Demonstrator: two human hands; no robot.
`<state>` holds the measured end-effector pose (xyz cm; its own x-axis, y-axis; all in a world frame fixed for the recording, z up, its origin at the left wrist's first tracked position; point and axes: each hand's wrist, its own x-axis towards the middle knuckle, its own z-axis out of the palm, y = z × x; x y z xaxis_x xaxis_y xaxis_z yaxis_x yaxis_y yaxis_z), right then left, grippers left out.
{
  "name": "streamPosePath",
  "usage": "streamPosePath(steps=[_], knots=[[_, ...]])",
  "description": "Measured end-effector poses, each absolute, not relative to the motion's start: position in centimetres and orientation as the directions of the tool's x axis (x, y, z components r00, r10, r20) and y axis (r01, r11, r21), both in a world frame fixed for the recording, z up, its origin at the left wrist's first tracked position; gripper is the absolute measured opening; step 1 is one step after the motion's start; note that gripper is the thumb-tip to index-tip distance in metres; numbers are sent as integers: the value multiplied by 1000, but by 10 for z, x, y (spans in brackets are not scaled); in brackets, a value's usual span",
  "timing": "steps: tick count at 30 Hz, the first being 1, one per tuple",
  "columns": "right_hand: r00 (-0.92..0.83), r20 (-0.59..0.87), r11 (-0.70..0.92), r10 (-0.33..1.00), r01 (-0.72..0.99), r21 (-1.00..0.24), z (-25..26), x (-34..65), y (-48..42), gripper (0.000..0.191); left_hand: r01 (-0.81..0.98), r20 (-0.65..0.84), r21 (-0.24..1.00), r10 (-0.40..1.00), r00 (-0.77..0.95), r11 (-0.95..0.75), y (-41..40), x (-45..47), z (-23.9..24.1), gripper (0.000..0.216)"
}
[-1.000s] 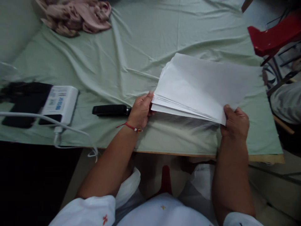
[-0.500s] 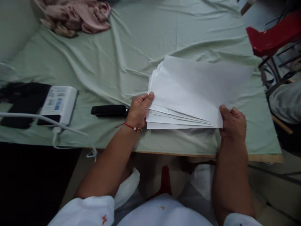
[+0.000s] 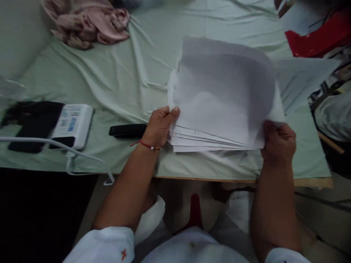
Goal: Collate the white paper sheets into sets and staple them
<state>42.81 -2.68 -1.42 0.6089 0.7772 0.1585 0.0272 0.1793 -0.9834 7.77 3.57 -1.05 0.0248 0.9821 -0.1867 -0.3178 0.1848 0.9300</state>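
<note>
L hand (image 3: 161,126) (w/ red cord bracelet (image 3: 148,146)) and R hand (image 3: 279,142) clamp opp. sides of fanned, rectangular white paper stack (image 3: 216,98) over wrinkled pale-green cloth (image 3: 153,54).

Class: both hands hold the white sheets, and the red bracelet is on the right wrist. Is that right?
Not quite: the head view shows the red bracelet on the left wrist. Left hand and right hand do hold the white sheets.

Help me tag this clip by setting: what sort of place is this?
Probably a room indoors, perhaps a home or informal workspace; which, I can't tell. A wrinkled green cloth covers the table, which bears a crumpled pink cloth and a white device with a cable.
</note>
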Motion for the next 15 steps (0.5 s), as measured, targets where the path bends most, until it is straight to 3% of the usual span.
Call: streamPosePath(steps=[3, 7, 12, 15], knots=[[608, 178, 203, 774, 28, -979, -12, 429, -29, 41, -233, -60, 971, 998, -11, 56, 37, 71, -9, 37], [633, 150, 192, 759, 3, -981, -9, 431, -29, 49, -186, 71, 980, 997, -7, -71, 32, 67, -8, 47], [653, 69, 184, 755, -109, -977, 0, 424, -30, 69, -166, 116, 980, 993, 34, -109, 28, 65, -17, 49], [623, 51, 171, 780, -134, -976, 5, 419, -32, 77, -170, 177, 969, 983, -42, -182, 30, 62, -21, 42]])
